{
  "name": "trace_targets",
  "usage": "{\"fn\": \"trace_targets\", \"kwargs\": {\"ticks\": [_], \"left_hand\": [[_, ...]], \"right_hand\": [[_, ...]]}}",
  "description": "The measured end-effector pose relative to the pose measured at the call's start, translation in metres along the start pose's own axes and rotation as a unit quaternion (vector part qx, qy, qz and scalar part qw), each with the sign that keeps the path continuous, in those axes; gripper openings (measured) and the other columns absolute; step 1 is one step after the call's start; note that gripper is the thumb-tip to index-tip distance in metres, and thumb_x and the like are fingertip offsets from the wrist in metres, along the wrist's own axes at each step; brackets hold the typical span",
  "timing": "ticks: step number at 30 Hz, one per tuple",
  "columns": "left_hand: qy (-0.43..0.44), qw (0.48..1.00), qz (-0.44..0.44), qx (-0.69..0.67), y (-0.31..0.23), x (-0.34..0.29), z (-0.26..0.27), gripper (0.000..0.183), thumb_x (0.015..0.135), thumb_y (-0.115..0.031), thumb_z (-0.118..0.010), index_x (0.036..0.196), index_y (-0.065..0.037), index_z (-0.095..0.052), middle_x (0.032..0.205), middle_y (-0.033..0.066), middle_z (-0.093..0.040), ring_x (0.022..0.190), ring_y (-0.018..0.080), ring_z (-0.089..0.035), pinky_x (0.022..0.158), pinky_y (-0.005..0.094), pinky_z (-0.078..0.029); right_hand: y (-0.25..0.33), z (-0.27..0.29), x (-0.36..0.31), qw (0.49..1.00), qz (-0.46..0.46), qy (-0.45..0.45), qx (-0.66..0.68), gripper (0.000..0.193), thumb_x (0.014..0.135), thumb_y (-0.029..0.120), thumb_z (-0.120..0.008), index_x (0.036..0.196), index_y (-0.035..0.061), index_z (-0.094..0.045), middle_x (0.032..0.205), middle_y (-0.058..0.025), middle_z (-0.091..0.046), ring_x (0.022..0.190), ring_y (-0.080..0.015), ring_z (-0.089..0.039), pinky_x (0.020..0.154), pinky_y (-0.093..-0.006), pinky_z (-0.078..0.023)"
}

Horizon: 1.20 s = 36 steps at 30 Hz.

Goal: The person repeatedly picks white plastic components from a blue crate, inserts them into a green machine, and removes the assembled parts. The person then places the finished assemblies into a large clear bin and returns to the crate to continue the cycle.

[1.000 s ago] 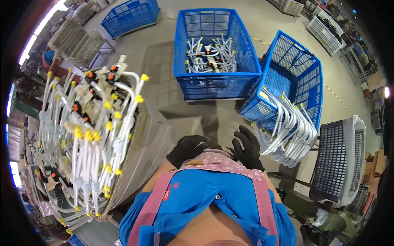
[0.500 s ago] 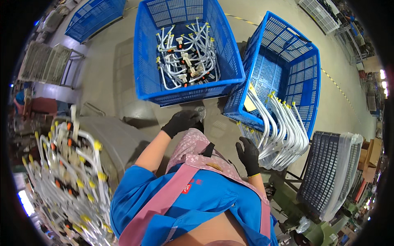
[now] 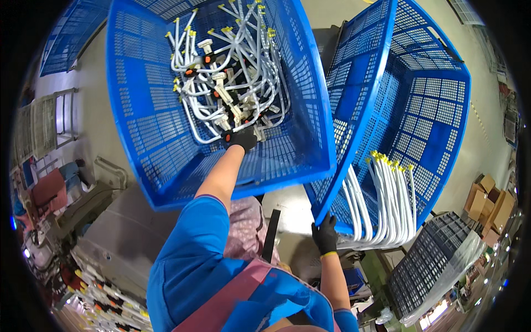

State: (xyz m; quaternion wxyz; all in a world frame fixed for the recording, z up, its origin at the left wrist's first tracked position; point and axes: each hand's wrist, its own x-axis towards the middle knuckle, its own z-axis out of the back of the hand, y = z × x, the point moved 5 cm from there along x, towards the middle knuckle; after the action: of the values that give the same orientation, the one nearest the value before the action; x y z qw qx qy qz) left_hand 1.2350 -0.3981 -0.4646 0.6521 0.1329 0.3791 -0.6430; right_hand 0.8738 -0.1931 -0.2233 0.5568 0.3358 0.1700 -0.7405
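Inside the left blue crate (image 3: pixel 138 110), my black-gloved left hand (image 3: pixel 243 139) reaches down to the near side of a pile of bent white tubes (image 3: pixel 260 83). These tubes have yellow end caps and white, black and orange fittings. The left hand touches a fitting at the pile's near edge; its fingertips are hidden. My right hand (image 3: pixel 325 237), also gloved in black, grips the near corner rim of the right blue crate (image 3: pixel 437 133). Just right of that hand, a row of curved white tubes (image 3: pixel 390 205) with yellow caps stands in the right crate, their bent ends over its near side.
A dark plastic crate (image 3: pixel 426 254) partly wrapped in clear film stands at the right, near cardboard boxes (image 3: pixel 487 202). More white tubes (image 3: pixel 105 299) are heaped at lower left, beside a grey covered surface (image 3: pixel 124 227). Another blue crate (image 3: pixel 74 41) is at far left.
I have leaned forward over the crates. My left hand has gone from in front of the left crate down into it, and my right hand, open before, has come to the right crate's corner.
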Motion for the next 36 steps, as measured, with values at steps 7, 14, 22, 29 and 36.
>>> {"fn": "trace_targets", "kwargs": {"ticks": [7, 14, 22, 29, 36], "left_hand": [[0.039, 0.968, 0.145, -0.203, 0.031, 0.088, -0.072, 0.08, 0.077, -0.035, -0.07, 0.143, -0.005, -0.035, 0.131, 0.0245, -0.051, 0.116, 0.0402, -0.054, 0.096, 0.0457, -0.045], [0.078, 0.993, 0.086, -0.03, 0.025, 0.058, -0.043, 0.052, 0.088, -0.039, -0.056, 0.127, -0.005, -0.049, 0.103, 0.0196, -0.067, 0.096, 0.0348, -0.065, 0.082, 0.0478, -0.05], [-0.096, 0.987, -0.08, -0.102, -0.02, -0.113, 0.159, 0.026, 0.088, -0.031, -0.06, 0.1, -0.008, -0.062, 0.083, 0.0176, -0.065, 0.078, 0.0409, -0.062, 0.068, 0.0485, -0.049], [-0.2, 0.957, -0.206, -0.046, -0.072, -0.277, 0.284, 0.019, 0.085, -0.019, -0.064, 0.097, -0.005, -0.066, 0.088, 0.0182, -0.067, 0.083, 0.0374, -0.064, 0.072, 0.0437, -0.05], [-0.287, 0.937, -0.007, -0.197, -0.104, -0.385, 0.316, 0.02, 0.092, -0.014, -0.06, 0.104, 0.001, -0.067, 0.08, 0.0053, -0.064, 0.072, 0.0113, -0.057, 0.063, 0.0293, -0.045]], "right_hand": [[-0.008, -0.009, -0.008, 0.995, -0.055, 0.077, -0.01, 0.076, 0.083, 0.031, -0.065, 0.142, 0.0024, -0.026, 0.14, -0.0353, -0.031, 0.09, -0.0501, -0.061, 0.066, -0.0518, -0.054], [-0.003, -0.007, -0.006, 0.999, -0.003, 0.025, -0.035, 0.08, 0.082, 0.03, -0.068, 0.141, -0.0011, -0.024, 0.14, -0.038, -0.027, 0.084, -0.0535, -0.06, 0.062, -0.0536, -0.052], [-0.006, -0.011, 0.0, 0.997, -0.052, 0.052, -0.031, 0.072, 0.087, 0.033, -0.057, 0.146, 0.0116, -0.022, 0.142, -0.0366, -0.028, 0.086, -0.0507, -0.063, 0.069, -0.0545, -0.053], [-0.006, -0.014, 0.014, 0.996, -0.058, 0.047, 0.052, 0.068, 0.085, 0.034, -0.058, 0.143, 0.0126, -0.03, 0.137, -0.0369, -0.035, 0.11, -0.052, -0.054, 0.081, -0.0581, -0.05], [-0.019, 0.01, -0.02, 0.982, 0.095, -0.118, 0.115, 0.056, 0.081, 0.035, -0.065, 0.131, 0.0183, -0.046, 0.131, -0.0138, -0.052, 0.091, -0.0359, -0.064, 0.071, -0.0479, -0.051]]}}
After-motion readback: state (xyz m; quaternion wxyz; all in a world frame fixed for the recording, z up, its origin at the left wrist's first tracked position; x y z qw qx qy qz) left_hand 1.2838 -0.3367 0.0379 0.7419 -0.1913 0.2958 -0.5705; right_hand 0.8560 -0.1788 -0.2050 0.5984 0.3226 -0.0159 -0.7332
